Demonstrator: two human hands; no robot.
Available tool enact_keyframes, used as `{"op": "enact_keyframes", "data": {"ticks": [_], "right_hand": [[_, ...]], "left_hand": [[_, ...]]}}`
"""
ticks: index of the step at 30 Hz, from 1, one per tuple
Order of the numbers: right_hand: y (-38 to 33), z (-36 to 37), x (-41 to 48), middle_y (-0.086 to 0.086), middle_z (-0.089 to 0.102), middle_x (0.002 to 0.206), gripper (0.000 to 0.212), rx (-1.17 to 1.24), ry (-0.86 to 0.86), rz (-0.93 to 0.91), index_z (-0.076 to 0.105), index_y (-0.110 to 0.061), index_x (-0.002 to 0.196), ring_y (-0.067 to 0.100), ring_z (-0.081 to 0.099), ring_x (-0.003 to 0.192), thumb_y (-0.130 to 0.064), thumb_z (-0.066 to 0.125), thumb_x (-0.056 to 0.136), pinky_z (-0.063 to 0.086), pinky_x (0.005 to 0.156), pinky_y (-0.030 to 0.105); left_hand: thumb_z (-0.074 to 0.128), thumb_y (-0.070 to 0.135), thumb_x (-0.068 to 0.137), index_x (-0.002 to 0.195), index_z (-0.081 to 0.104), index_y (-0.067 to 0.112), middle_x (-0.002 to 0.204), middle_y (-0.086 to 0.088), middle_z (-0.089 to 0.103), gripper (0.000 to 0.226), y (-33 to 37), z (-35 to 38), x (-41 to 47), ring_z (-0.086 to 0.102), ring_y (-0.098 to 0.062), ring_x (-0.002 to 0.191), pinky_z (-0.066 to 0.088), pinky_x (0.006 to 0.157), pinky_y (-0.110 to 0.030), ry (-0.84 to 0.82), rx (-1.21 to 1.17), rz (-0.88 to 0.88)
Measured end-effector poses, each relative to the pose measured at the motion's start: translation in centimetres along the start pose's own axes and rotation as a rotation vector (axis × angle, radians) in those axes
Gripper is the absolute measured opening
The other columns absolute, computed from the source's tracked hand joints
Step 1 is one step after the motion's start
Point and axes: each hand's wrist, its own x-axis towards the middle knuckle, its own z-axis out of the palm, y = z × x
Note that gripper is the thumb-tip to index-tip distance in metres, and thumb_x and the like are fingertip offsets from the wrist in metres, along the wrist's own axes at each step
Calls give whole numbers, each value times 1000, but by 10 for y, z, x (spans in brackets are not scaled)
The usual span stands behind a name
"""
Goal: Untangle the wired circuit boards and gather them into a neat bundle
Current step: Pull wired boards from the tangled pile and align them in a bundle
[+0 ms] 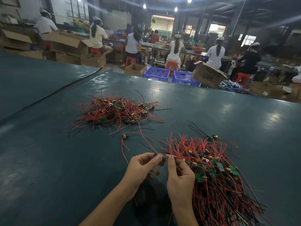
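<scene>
A tangled heap of small green circuit boards with red and black wires [117, 111] lies at the table's middle. A larger, roughly aligned bundle of boards and wires [216, 173] spreads along the right, wires trailing toward me. My left hand [140, 168] pinches one small board [162, 160] by its end. My right hand [179, 176] pinches the red wires right beside that board, at the bundle's left edge. One loose board [125, 135] with wires lies between the heaps, and another [212, 137] sits beyond the bundle.
The dark green table cover [48, 152] stretches wide on the left, with a seam [53, 93] running across it. Beyond the far edge stand blue crates [157, 73], cardboard boxes [206, 75] and several seated people at benches.
</scene>
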Motion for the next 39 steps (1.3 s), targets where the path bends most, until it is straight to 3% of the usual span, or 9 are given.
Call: {"op": "enact_keyframes", "data": {"ticks": [3,6,12,17,24,27,30,34,39], "right_hand": [[1,0,1,10,62,65,23,14,12,47,70,-17,75,9,54,59,-22,60,94,48,56,28],[-3,-3,7,-8,48,51,21,188,82,168,71,-15,82,3,39,45,-19,56,97,35,42,18],[-18,-42,35,-7,52,66,23,582,359,296,67,-16,86,0,32,40,-18,50,100,28,34,14],[-16,-22,22,-4,60,66,21,478,211,218,71,-15,89,2,37,40,-29,56,94,29,34,16],[-8,1,-2,-3,72,75,13,-51,-163,-42,73,-25,85,10,64,65,-24,61,90,54,61,28],[-11,0,-4,-1,69,71,17,36,-92,7,72,-24,91,13,61,61,-31,56,88,51,55,32],[-14,-4,-3,-1,69,69,20,168,-41,78,74,-25,85,8,59,53,-23,56,93,46,42,23],[-18,-6,-5,1,66,67,30,245,-108,103,76,-23,82,11,59,58,-43,53,87,48,47,23],[-12,-7,1,2,70,72,24,202,-9,96,75,-22,83,10,62,60,-41,60,81,49,48,23]], "left_hand": [[77,46,63,79,76,15,83,-4,74,34,-1,0,1,61,-8,61,46,51,-19,12,-16,0],[77,43,59,70,75,16,77,-6,73,29,0,2,0,60,-9,57,45,48,-19,53,-37,57],[70,26,68,74,72,12,69,-4,69,15,13,-16,7,51,-6,46,39,41,-15,190,-327,85],[70,24,69,72,74,13,76,-5,72,11,19,-29,10,52,-6,48,40,41,-15,251,-402,133],[74,36,66,81,79,22,73,1,72,22,5,1,0,57,-9,55,45,48,-19,103,-68,226],[74,24,80,89,79,27,94,2,71,11,1,5,-3,68,-11,77,54,62,-22,29,137,418],[70,12,84,101,76,12,106,-4,64,18,-4,5,-3,66,-14,97,56,75,-22,-2,278,617],[69,17,88,106,74,16,109,0,61,19,-8,0,-1,68,-16,76,56,58,-37,47,506,830],[64,27,92,112,69,25,113,7,61,20,-8,-9,3,58,-6,69,52,60,-26,92,884,1010]]}}
